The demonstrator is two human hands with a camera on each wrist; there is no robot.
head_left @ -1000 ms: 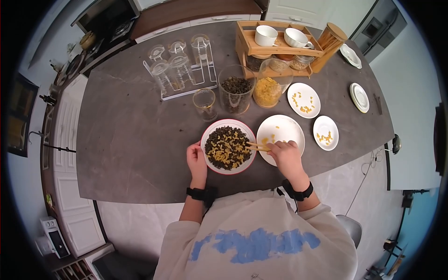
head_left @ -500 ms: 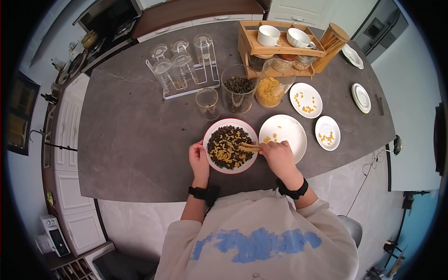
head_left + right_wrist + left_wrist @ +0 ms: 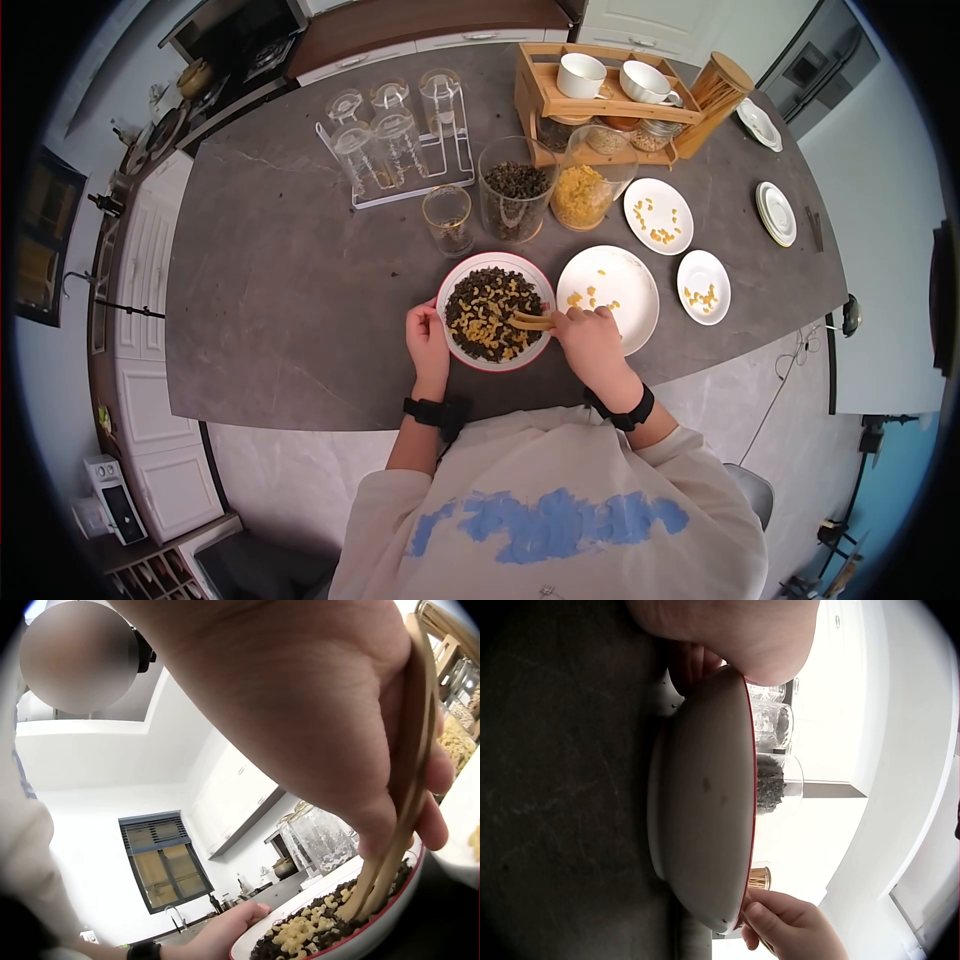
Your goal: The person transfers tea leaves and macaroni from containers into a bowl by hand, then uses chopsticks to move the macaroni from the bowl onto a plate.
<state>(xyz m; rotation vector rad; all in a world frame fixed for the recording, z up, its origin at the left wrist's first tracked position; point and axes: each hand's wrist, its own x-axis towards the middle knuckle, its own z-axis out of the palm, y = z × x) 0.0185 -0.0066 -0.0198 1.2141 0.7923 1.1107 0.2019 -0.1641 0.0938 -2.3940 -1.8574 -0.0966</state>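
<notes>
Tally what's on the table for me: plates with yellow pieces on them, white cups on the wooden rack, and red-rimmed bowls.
Plates with yellow pieces: 3
White cups: 2
Red-rimmed bowl: 1
Total: 6

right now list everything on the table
bowl: 1, white, front centre
pieces: many, yellow/dark, in bowl
tongs: 1, light brown, in bowl
near plates: 3, white, right
far plates: several, white, right
jars: 2, clear, beyond bowl
glass: 1, clear, beside jars
rack: 1, white, left
glasses: 5+, clear, on rack
shelf: 1, brown, back right
cups: 2, white, on shelf
small jars: several, clear, in shelf
tall jar: 1, yellowish, beside shelf
utensils: unclear, dark, far right
left hand: 1, on bowl
right hand: 1, on tongs
</notes>
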